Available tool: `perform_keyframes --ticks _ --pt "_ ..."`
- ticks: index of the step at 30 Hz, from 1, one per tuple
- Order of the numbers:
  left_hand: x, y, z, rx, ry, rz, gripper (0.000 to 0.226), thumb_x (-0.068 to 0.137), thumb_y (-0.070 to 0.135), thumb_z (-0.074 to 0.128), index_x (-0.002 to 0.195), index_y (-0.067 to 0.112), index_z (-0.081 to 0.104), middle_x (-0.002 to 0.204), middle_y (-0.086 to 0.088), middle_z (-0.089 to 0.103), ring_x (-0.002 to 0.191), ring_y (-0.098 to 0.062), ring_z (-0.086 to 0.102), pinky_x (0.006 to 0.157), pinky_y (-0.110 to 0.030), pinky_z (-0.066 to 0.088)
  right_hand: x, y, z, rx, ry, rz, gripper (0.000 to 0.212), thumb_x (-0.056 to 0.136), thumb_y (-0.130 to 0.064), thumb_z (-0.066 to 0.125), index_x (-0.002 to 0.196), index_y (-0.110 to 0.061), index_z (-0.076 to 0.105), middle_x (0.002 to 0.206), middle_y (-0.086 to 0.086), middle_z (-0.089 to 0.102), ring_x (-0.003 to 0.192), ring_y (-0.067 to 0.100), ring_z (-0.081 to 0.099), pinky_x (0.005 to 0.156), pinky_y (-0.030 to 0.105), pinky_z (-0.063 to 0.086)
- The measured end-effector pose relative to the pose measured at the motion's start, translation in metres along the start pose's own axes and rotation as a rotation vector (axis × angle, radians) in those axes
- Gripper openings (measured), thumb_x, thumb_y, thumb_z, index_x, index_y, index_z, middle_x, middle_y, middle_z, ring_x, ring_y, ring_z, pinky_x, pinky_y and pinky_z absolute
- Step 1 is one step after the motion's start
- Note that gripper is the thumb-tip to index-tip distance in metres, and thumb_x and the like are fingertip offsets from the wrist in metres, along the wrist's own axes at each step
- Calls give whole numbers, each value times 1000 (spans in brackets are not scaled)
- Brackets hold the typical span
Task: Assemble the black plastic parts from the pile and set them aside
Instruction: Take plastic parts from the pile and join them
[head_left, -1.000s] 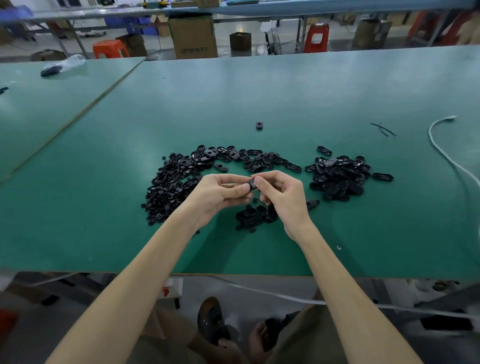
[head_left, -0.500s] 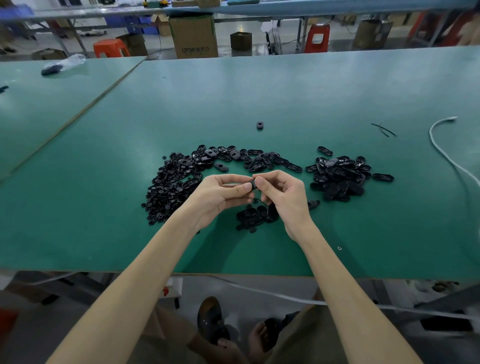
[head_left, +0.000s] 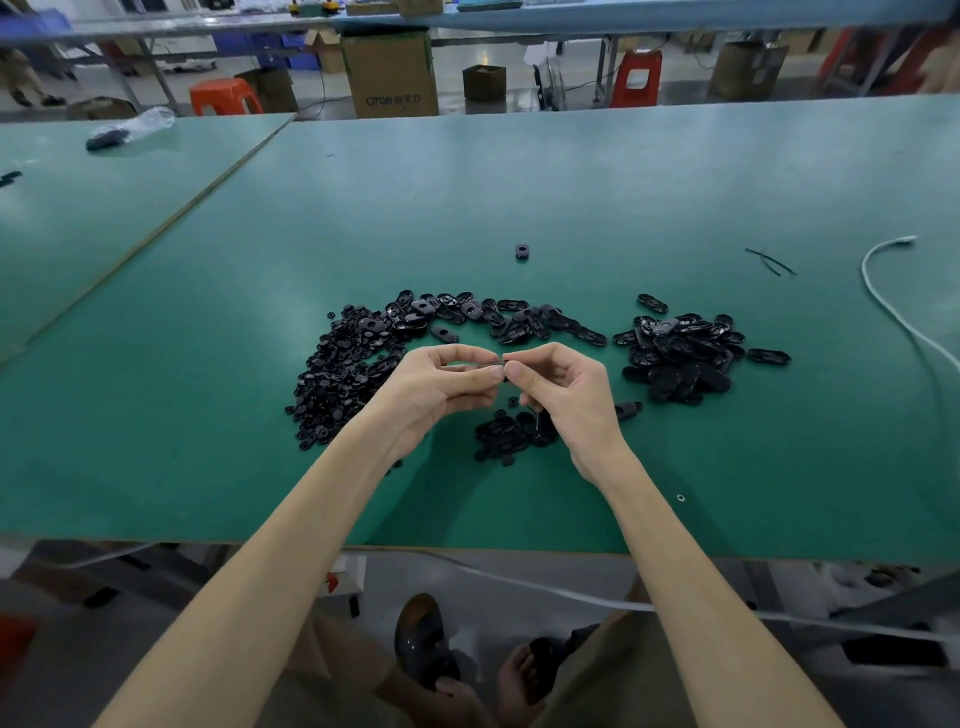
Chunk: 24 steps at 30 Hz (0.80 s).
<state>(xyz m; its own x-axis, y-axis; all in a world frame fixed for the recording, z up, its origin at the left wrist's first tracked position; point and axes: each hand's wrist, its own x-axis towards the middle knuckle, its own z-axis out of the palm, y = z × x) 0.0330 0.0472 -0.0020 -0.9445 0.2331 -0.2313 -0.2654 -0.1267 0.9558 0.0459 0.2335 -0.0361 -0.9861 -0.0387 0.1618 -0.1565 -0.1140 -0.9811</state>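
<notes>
Stayed nearly unmoved since the earlier frame, above the table (head_left: 571, 182), between left pile (head_left: 343, 374) and right pile (head_left: 680, 353). Pinched the black part (head_left: 500, 362) from both ends with left hand (head_left: 441, 387) and right hand (head_left: 566, 395), fingers curled on it. Judged light, stiff, slick: best gripped at its edges.

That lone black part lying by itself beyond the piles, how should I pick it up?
Pinch the lone black part across its outer edges, probably from straight above: it lies flat on the green table, alone, so its sides are free.
</notes>
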Motion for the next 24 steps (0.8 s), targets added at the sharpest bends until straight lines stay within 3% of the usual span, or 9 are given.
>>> perform_keyframes --ticks 7,10,13,17,21,24 --pt "2 0 6 -101 84 87 48 69 21 91 108 4 69 97 -13 77 86 -22 74 79 -29 60 0 -1 1 -28 -30 -22 7 91 -15 81 90 -21 80 77 -3 75 69 8 64 62 17 49" --pt "3 2 3 -124 95 116 42 71 14 89 105 2 68 93 -16 76 85 -27 75 80 -32 61 1 0 1 -44 -4 -15 5 91 -19 81 87 -22 81 78 -3 76 67 7 62 62 16 48" --pt "1 4 3 -47 64 128 30 74 4 86 99 1 69 89 -14 74 88 -29 77 77 -31 62 1 1 0 -45 65 4 9 95 -26 77 93 -18 78 82 -1 76 66 8 60 61 20 48" --pt "-2 4 10 205 48 135 21 78 5 86 97 10 77 85 -6 76 77 -13 71 65 -21 55 2 2 0 -10 107 19 8 96 -28 76 98 -20 76 80 -3 72 68 10 60 58 23 47" --pt "-5 3 14 315 43 150 27 80 9 86 103 7 72 84 -6 77 66 -7 65 59 -18 48 1 2 0 -40 77 15 3 95 -26 78 95 -24 80 86 -1 79 74 9 65 59 19 49" --pt "-7 2 15 325 63 146 30 83 8 84 107 0 69 88 -7 79 71 -9 70 62 -19 50 1 2 -1 -42 77 10 3 94 -21 79 92 -20 80 83 1 79 74 10 68 59 18 49"
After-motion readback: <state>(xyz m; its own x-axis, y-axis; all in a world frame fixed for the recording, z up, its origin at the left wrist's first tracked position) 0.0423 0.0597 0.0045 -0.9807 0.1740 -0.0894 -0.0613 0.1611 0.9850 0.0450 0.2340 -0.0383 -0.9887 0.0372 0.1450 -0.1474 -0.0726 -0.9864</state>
